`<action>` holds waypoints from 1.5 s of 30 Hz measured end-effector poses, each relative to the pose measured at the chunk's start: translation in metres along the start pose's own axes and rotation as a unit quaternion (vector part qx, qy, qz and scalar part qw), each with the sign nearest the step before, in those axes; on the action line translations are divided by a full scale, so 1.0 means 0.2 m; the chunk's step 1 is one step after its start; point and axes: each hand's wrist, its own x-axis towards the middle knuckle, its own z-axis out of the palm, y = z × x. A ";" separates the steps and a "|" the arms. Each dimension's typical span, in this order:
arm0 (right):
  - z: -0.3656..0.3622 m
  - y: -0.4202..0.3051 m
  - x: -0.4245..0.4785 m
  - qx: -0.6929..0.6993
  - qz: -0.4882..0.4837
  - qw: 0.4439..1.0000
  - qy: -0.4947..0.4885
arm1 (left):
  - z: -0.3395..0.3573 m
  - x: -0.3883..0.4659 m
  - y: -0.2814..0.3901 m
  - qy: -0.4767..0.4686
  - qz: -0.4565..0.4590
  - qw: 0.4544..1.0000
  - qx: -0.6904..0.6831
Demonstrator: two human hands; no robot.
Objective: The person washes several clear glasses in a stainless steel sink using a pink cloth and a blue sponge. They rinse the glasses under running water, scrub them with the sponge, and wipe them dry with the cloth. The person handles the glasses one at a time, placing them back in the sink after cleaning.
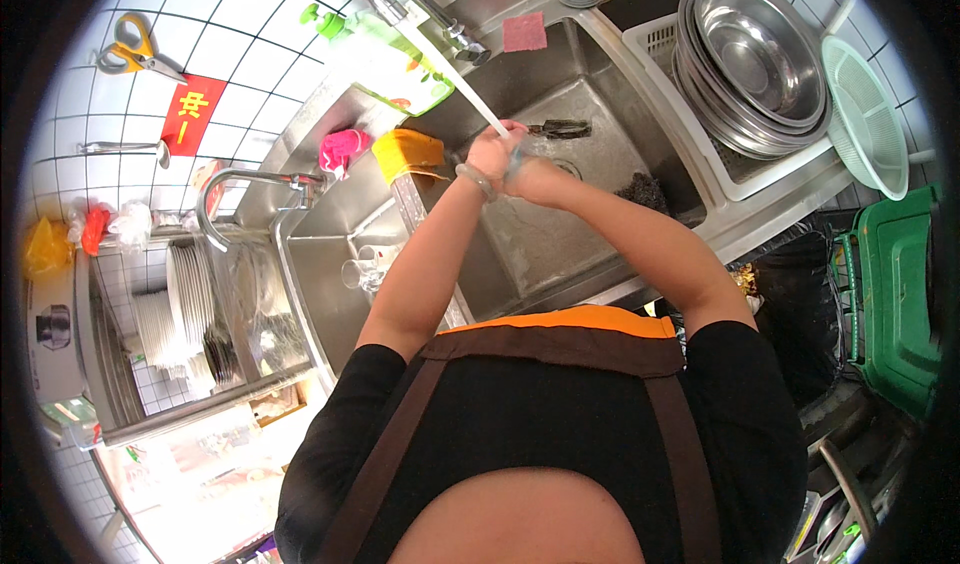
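Water runs from a chrome faucet [471, 48] onto my left hand [495, 153], which has a pale bangle at its wrist. Close against it is my right hand [536, 178]. Something bluish and blurred shows between the hands; whether it is a cloth or only splashing water I cannot tell, nor can I make out the fingers well. Both hands are over a stainless steel sink basin [592, 238]. Just beyond them in the basin lies a dark utensil [562, 129], and a dark scouring pad [643, 191] sits to the right, partly behind my right forearm.
Stacked steel bowls [757, 61] stand in a white plastic basket [739, 189] at right. A yellow cloth [409, 153] hangs over the sink divider beside a pink cloth [343, 150]. Glasses [366, 273] are in the left basin. A green bin lid [896, 301] is at lower right.
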 end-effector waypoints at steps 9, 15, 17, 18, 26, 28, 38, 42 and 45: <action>0.07 0.12 0.06 -0.165 0.028 0.978 0.122 | 0.07 -0.01 -0.04 0.169 -0.081 0.971 -0.150; -0.07 0.19 0.11 0.094 -0.030 0.985 0.143 | -0.04 -0.09 -0.06 -0.016 -0.107 0.937 -0.333; -0.15 0.13 0.10 0.170 0.055 0.982 0.068 | -0.05 -0.10 -0.14 -0.048 -0.093 0.921 -0.375; -0.17 0.12 0.11 0.168 0.077 0.980 0.071 | -0.05 -0.11 -0.15 -0.070 -0.090 0.921 -0.373; -0.20 0.20 0.20 0.101 0.020 0.979 0.177 | -0.03 -0.16 -0.12 -0.127 -0.050 0.966 -0.218; -0.21 0.15 0.17 0.142 0.015 0.975 0.168 | -0.04 -0.17 -0.12 -0.125 -0.078 0.965 -0.217; -0.13 0.15 0.10 0.448 0.076 0.880 0.142 | -0.03 -0.14 -0.11 -0.068 -0.041 0.898 -0.432; 0.03 0.37 0.14 0.322 0.038 0.931 0.166 | 0.00 -0.05 -0.10 -0.006 0.009 0.902 -0.431; 0.06 0.27 0.07 0.305 -0.006 0.942 0.139 | 0.04 -0.10 -0.01 0.037 -0.014 0.942 -0.333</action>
